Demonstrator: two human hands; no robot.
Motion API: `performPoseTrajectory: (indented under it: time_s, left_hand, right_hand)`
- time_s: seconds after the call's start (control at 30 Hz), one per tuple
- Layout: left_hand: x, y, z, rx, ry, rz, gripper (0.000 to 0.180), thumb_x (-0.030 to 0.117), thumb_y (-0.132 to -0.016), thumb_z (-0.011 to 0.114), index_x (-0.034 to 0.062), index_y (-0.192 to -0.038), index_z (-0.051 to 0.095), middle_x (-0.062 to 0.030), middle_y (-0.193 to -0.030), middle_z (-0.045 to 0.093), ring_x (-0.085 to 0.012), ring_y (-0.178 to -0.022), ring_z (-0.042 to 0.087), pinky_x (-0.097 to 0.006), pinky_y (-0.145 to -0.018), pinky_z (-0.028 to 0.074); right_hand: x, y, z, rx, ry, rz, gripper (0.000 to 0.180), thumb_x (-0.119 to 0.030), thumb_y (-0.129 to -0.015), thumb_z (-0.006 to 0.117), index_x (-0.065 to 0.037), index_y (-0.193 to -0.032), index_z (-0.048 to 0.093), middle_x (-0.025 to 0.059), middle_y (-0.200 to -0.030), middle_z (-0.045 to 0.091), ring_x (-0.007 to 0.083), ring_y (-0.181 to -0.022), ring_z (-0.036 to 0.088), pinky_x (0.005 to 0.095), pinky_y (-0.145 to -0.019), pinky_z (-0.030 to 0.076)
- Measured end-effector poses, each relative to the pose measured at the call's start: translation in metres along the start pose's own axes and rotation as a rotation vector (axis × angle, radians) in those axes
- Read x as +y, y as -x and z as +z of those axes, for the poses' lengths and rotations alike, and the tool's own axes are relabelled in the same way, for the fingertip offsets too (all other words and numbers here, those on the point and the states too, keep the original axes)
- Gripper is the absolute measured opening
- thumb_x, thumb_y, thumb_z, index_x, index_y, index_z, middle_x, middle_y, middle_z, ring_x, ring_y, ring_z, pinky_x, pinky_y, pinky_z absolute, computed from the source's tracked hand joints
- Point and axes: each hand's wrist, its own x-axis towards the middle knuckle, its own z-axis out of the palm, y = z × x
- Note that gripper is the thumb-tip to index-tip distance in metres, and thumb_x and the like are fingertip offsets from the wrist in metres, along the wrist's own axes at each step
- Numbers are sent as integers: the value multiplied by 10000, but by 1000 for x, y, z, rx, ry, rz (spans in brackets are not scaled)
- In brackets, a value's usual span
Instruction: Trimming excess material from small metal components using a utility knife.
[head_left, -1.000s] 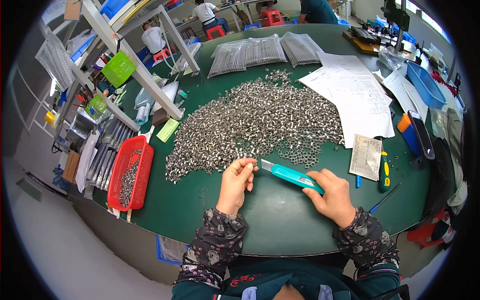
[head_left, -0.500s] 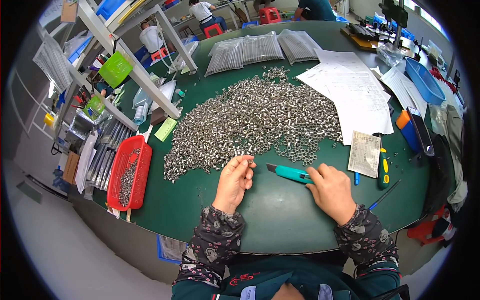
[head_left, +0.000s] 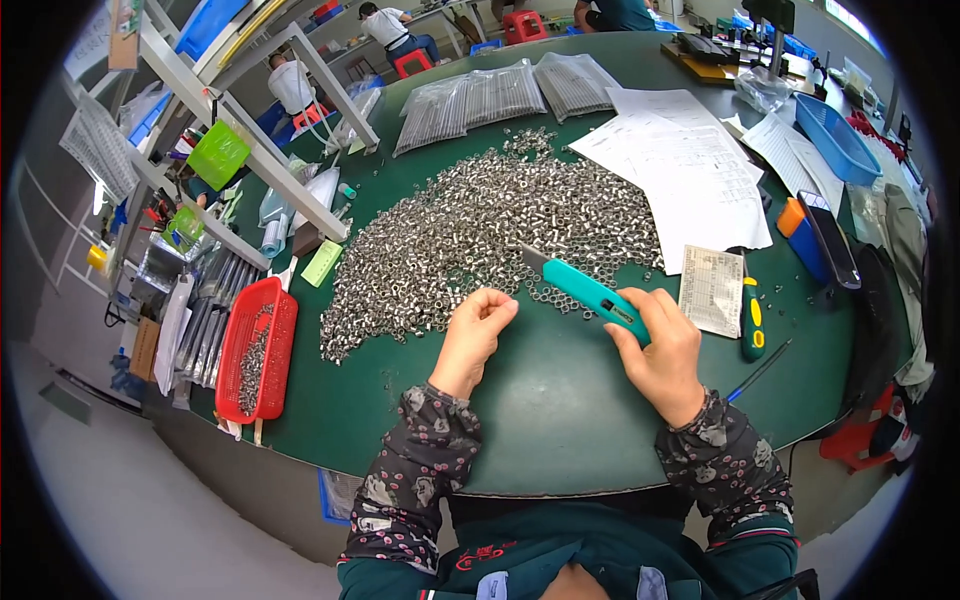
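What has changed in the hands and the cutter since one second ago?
The right hand lifted the teal utility knife off the table, blade toward the heap of small metal parts. The left hand stayed curled at the heap's edge. The red basket stayed put.

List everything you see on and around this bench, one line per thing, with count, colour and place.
Metal sleeves: a large heap, silver, centre of the table.
Utility knife: one, teal, held at the heap's near edge.
Table: one, dark green, rounded.
Basket: one, red, left edge, some metal parts inside.
Clear bags: several, filled with grey parts, far side.
Paper sheets: several, white, right of the heap.
Printed slip: one, white, right of the knife.
Screwdriver: one, green and yellow handle, beside the slip.
Tray: one, blue, far right.
Left hand: closed at the heap's edge; contents not visible.
Right hand: grips the knife.
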Motion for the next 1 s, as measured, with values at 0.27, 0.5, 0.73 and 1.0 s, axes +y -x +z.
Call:
performPoseTrajectory:
  time_s: [0.27,0.5,0.73,1.0]
  left_hand:
    - [-4,-22,27,200,-941,407,181,84,-676,639,46,-841,577,-83,-735,486,-235,-658,502,-339,-592,404]
    - [-9,-23,28,226,-988,510,112,81,-718,609,19,-793,554,-73,-763,514,-239,-654,531,-341,-586,417]
    - [2,13,-1,-222,681,-80,52,97,-848,494,69,-891,492,-23,-787,470,-59,-562,373,-155,-404,283]
    - [-21,17,-24,-239,895,-65,97,117,-875,453,42,-916,499,-60,-839,465,-56,-549,352,-140,-382,278]
  right_hand:
    - [-3,2,-1,-37,-30,5,306,-85,-631,673,-72,-912,552,75,-707,493,257,-592,533,338,-491,411]
    - [-4,2,-2,-41,-34,6,308,-94,-636,671,-76,-920,552,71,-710,494,257,-597,535,338,-497,418]
    - [-1,4,2,-82,-102,66,290,-95,-642,668,-71,-909,558,84,-722,510,281,-610,536,359,-509,412]
    - [6,9,10,-347,-225,154,282,-203,-673,653,-49,-902,601,109,-715,550,287,-609,542,352,-540,419]
